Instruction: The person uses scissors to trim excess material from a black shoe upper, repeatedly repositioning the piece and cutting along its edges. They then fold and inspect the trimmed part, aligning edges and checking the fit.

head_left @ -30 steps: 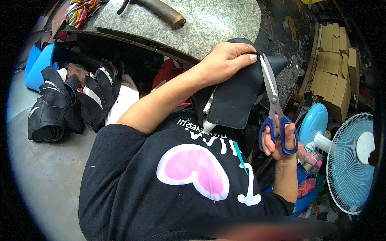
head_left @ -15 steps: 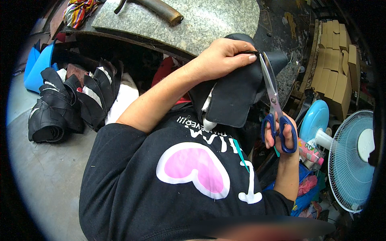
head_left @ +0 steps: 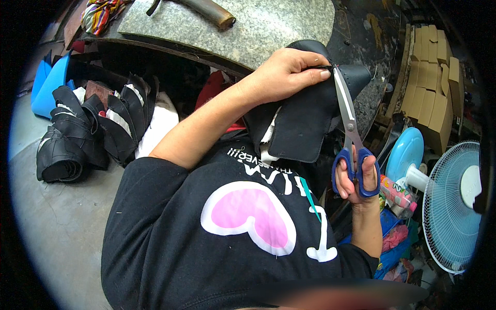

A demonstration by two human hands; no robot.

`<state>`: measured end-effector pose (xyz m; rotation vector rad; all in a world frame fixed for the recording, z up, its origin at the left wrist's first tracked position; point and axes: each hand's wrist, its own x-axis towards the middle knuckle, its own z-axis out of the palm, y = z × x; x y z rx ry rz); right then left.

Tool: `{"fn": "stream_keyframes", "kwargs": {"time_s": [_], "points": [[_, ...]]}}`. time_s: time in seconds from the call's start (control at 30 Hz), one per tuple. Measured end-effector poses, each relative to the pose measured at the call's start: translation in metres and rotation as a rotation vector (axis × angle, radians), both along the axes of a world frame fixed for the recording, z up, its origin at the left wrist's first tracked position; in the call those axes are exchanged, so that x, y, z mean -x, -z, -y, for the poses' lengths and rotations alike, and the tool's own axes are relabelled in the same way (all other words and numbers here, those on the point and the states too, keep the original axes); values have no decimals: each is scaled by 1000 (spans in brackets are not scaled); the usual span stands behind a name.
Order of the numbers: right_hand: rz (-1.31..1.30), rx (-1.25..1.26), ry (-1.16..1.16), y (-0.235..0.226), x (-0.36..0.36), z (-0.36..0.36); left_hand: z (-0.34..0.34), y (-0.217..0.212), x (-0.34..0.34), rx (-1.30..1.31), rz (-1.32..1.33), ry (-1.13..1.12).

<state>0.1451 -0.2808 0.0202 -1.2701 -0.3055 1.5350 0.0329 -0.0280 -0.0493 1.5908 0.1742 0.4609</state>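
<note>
Left hand grip: the left hand is clenched on the top edge of a black piece of material, thumb and fingers pinching it.
Right hand grip: the right hand is grasping the scissors, with fingers through the blue handle loops.
Scissors: the silver blades point up and away from the person. The tips reach the top of the black piece, just beside the left fingertips. The blades look nearly shut.
Black piece: it hangs down from the left hand, held up in front of the person's chest and the near edge of the counter. It has a rounded bottom corner. A bit of white lining shows at its left side.
Counter: a grey speckled stone slab, well above the hands in the picture. A brown tool handle lies on it near its far edge. Some colourful cloth sits at its far left corner.
Floor, left: a heap of black and white cut pieces lies on the grey floor, and a blue thing is behind it.
Right side: a light blue fan stands near the right hand. Stacked brown boxes are behind it.
Person: wears a black shirt with a pink heart shape.
</note>
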Motion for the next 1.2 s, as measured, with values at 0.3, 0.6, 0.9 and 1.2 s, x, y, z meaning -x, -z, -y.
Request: {"fn": "stream_keyframes", "kwargs": {"time_s": [0.3, 0.6, 0.9, 1.2], "points": [[588, -30, 187, -8, -38, -24, 1, -4, -1, 92, -10, 11], [1646, 307, -16, 37, -101, -61, 5, -37, 18, 142, -61, 20], [697, -185, 64, -9, -21, -97, 12, -48, 16, -51, -80, -24], [414, -295, 347, 0, -7, -104, 17, -60, 24, -160, -50, -55]]}}
